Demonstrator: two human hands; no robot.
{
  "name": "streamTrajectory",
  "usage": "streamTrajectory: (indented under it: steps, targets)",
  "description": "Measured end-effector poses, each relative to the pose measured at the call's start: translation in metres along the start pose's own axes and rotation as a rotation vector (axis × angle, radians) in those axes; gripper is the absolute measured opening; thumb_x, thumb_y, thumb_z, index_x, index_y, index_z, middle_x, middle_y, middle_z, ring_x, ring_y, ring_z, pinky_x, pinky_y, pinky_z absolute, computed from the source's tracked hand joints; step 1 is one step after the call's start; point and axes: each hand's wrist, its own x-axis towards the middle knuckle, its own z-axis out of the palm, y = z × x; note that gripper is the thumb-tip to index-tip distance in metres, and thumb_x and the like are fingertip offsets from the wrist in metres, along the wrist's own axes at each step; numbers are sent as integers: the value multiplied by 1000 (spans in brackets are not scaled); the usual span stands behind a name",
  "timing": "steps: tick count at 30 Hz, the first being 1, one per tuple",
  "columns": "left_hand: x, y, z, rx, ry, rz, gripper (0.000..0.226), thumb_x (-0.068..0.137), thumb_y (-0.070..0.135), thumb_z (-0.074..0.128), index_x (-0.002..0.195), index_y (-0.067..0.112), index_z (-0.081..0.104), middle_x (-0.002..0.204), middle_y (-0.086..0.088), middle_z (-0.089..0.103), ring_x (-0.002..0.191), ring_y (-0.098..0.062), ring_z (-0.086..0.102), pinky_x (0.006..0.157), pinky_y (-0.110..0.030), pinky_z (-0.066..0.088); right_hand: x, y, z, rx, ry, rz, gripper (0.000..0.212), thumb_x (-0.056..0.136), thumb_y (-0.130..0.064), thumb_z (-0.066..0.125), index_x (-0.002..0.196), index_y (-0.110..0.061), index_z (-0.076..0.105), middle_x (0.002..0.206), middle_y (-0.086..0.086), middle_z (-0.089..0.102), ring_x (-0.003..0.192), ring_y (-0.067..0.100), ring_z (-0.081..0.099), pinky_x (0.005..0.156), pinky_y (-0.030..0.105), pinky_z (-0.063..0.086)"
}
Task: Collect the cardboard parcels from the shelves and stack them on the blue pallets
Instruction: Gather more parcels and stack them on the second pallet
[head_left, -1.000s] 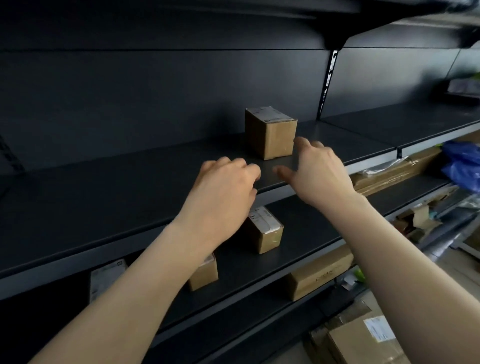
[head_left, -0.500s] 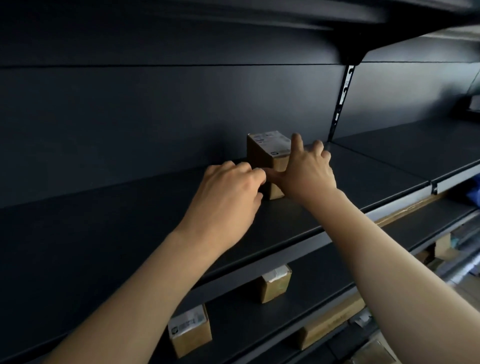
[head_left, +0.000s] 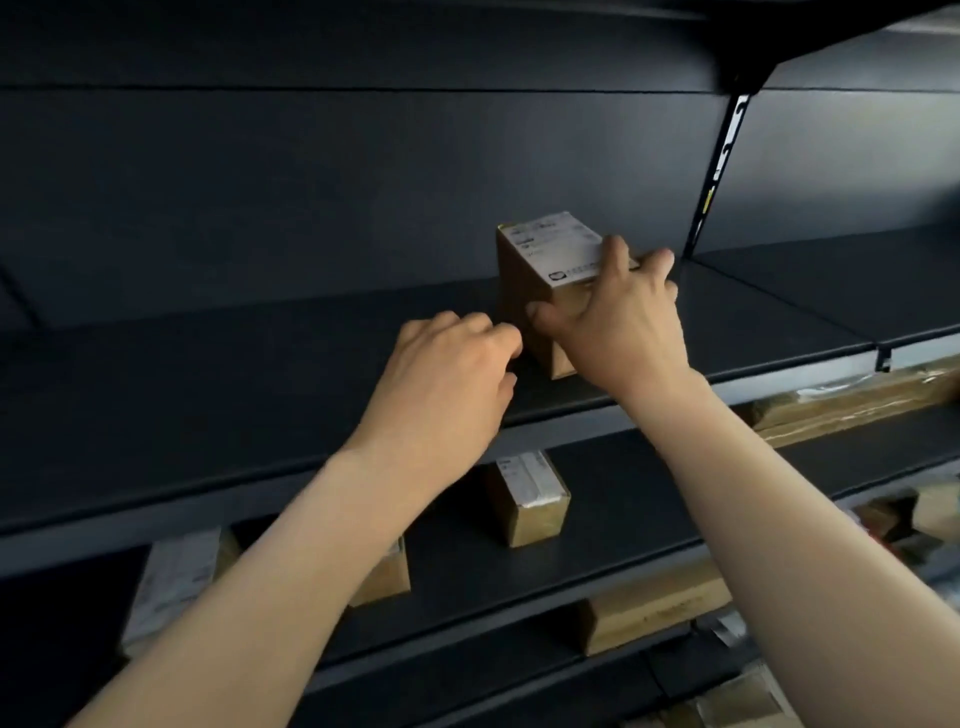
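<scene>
Fingers (head_left: 615, 255) of right hand (head_left: 621, 325) clasp parcel (head_left: 523, 291); curled left hand (head_left: 447, 374) apparently touches it.

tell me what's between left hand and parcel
Nothing, in the head view: the left hand is right beside the parcel, with at most a sliver of shelf between.

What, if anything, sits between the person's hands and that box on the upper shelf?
Nothing visible. The right hand grips the parcel, fingers over its top. The left hand is close beside its left face, above the shelf; whether it touches is unclear.
</scene>
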Motion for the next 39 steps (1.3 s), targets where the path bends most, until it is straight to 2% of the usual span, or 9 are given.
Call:
streamTrajectory:
  steps: [7, 13, 16, 23, 31, 35, 39]
  targets:
    - [-74, 80, 3, 44, -19, -105, 25, 93, 27, 47, 117, 23, 54, 112, 2, 58, 105, -20, 50, 92, -35, 35, -89, 35, -61, 23, -36, -127, 90, 78, -53, 65, 146, -18, 20, 139, 15, 25, 124, 37, 35, 93, 39, 39]
    - [-127, 119, 9, 78, -92, -240, 26, 92, 28, 48, 116, 20, 55, 110, -1, 59, 103, -22, 52, 88, -35, 36, -158, 66, -84, 74, -123, -185, 85, 77, -54, 64, 143, -21, 23, 137, 12, 26, 122, 34, 36, 80, 32, 35]
    - [-147, 123, 10, 86, -113, -288, 24, 92, 27, 49, 113, 20, 56, 108, -2, 60, 101, -23, 53, 86, -36, 37, -183, 75, -85, 72, -183, -186, 87, 76, -54, 65, 144, -22, 21, 137, 11, 26, 120, 33, 37, 80, 32, 35]
    - [-184, 98, 29, 117, -128, -463, 18, 91, 25, 51, 104, 16, 59, 104, -5, 62, 97, -26, 55, 78, -36, 37, -212, 78, -49, 5, -313, -161, 88, 76, -54, 66, 144, -21, 21, 137, 12, 25, 120, 33, 36, 81, 34, 40]
    - [-194, 34, 96, 92, -245, -562, 31, 89, 31, 56, 111, 10, 57, 111, -10, 59, 101, -28, 52, 82, -39, 39, -209, 67, 34, -76, -447, -93, 90, 77, -52, 67, 146, -20, 18, 140, 16, 22, 125, 37, 33, 91, 41, 44]
    - [-185, -4, 125, 114, -296, -612, 41, 89, 37, 55, 118, 8, 52, 118, -13, 55, 105, -30, 50, 85, -40, 38, -199, 59, 68, -76, -457, -83, 91, 76, -51, 68, 146, -17, 19, 138, 18, 24, 122, 40, 34, 89, 42, 43]
    - [-170, -39, 154, 160, -271, -626, 51, 86, 43, 58, 123, 8, 51, 119, -14, 54, 106, -31, 52, 84, -41, 39, -186, 54, 99, -74, -462, -59, 90, 77, -51, 68, 146, -18, 19, 138, 18, 23, 122, 39, 33, 89, 41, 43]
